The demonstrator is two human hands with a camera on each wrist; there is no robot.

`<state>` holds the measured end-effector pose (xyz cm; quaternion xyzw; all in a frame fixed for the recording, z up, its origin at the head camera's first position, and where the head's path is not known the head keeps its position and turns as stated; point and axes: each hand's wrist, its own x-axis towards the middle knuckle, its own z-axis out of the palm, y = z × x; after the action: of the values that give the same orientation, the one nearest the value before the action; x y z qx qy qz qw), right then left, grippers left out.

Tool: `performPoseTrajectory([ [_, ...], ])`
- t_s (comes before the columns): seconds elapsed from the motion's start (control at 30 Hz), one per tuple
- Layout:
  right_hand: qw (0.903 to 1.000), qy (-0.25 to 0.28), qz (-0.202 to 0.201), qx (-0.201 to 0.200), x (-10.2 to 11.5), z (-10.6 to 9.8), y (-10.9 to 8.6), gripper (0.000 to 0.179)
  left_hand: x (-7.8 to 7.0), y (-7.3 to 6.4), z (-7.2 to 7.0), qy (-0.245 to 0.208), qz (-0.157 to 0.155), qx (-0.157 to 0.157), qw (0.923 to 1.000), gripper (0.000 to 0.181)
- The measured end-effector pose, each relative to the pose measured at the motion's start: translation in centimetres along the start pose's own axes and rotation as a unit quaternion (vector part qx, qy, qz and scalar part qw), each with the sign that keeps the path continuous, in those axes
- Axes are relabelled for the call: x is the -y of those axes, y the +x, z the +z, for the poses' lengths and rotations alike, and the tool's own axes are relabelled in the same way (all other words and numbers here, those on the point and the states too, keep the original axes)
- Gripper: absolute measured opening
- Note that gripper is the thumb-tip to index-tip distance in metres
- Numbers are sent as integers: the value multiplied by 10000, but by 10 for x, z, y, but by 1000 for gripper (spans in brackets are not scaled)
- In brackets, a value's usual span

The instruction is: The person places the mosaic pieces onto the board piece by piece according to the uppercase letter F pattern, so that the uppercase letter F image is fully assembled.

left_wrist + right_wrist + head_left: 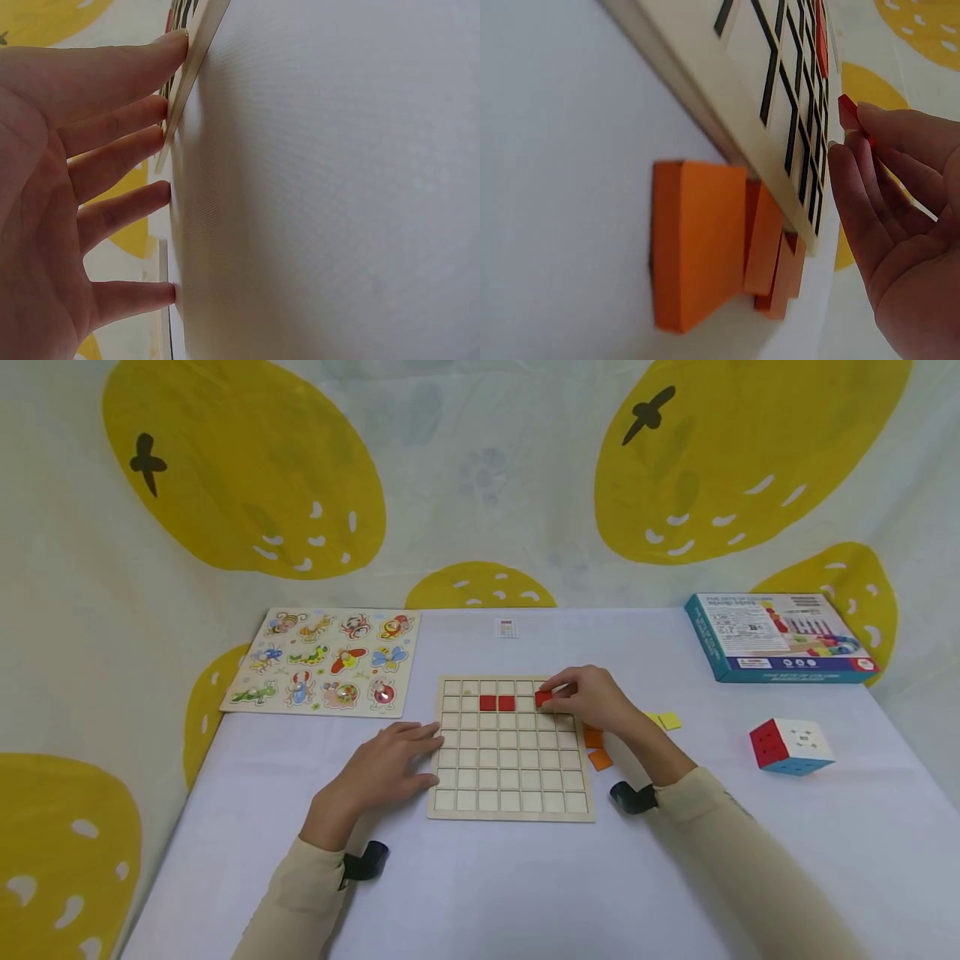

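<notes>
A wooden grid board [487, 760] of square cells lies on the white table. Two red square tiles [497, 703] sit side by side in its second row from the back. My right hand [588, 697] pinches another red tile [850, 118] between thumb and fingers, over the same row farther right. At the board's left edge my left hand [390, 764] rests with fingers spread, and its thumb touches the rim in the left wrist view. Several orange tiles [705, 240] lie against the board's right edge, partly hidden under the right forearm in the head view.
Yellow tiles [667, 720] lie beyond the right wrist. An insect puzzle board [322, 662] is at the back left, and a small printed card [507, 628] lies behind the grid. On the right are a boxed set [780, 639] and a puzzle cube [792, 747].
</notes>
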<state>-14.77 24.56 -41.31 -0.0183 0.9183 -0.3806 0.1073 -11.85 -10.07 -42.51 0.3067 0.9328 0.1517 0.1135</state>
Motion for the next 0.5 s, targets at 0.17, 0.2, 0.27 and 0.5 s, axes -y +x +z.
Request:
performPoseTrajectory([
  [0.17, 9997, -159, -157, 101, 6, 6, 5, 28, 0, 0, 0, 8, -4, -5, 10000, 61],
  [0.2, 9997, -155, -145, 137, 7, 8, 6, 28, 0, 0, 0, 14, 1, -7, 10000, 61],
  [0.27, 9996, -143, -128, 205, 8, 10, 8, 28, 0, 0, 0, -7, -9, 0, 10000, 61],
  [0.5, 9995, -196, -155, 207, 6, 17, 9, 27, 1, 1, 1, 23, -26, 8, 10000, 61],
])
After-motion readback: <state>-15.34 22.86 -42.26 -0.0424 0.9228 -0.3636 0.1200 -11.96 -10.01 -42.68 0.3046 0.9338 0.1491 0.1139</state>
